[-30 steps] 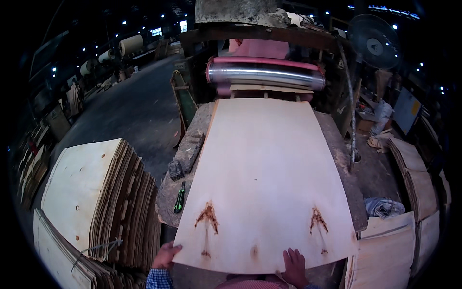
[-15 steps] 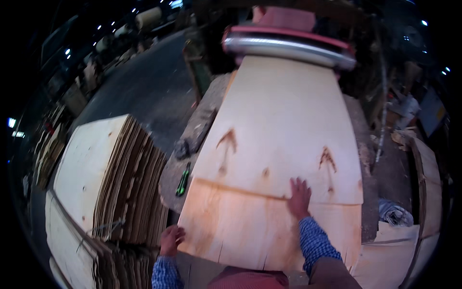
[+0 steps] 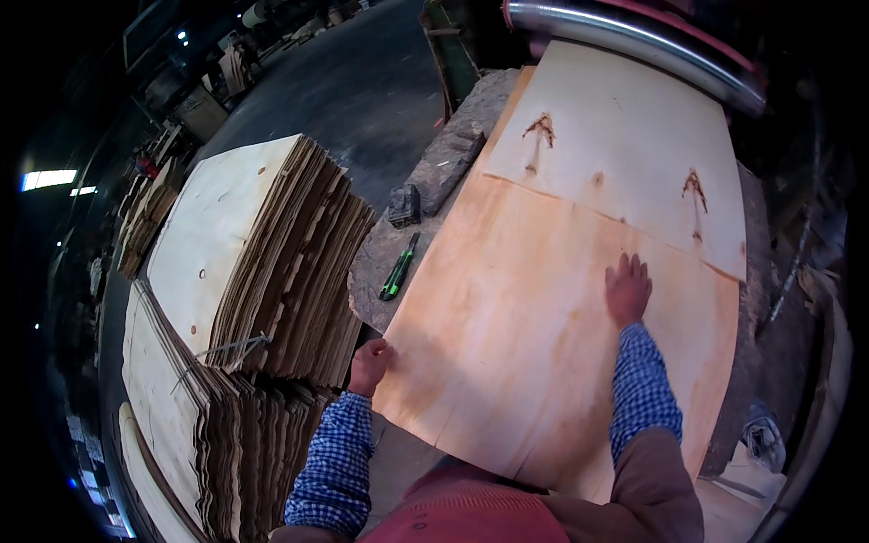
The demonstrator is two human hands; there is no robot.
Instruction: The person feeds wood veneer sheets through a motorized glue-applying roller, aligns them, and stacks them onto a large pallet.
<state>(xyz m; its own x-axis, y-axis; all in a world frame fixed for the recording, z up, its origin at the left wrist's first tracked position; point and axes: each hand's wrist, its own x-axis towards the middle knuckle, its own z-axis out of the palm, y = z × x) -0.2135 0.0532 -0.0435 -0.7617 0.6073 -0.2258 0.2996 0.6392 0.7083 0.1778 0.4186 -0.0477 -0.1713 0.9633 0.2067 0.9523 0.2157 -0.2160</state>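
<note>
Pale sheet [image 3: 625,136] overlapping orange-tinted sheet [image 3: 507,299], both thin wood, before a bright metal roller [image 3: 638,43].
Step in hand, as judged: sheet handling at the roller; next move calls for light, level pressure. Pale sheet: smooth, arrow-shaped brown marks, far end at the roller. Orange-tinted sheet: streaked grain, nearer side of the roller. Right hand [image 3: 628,290]: fingers spread, palm down over it. Left hand [image 3: 369,366]: curled at its edge; cannot tell whether pinching.
</note>
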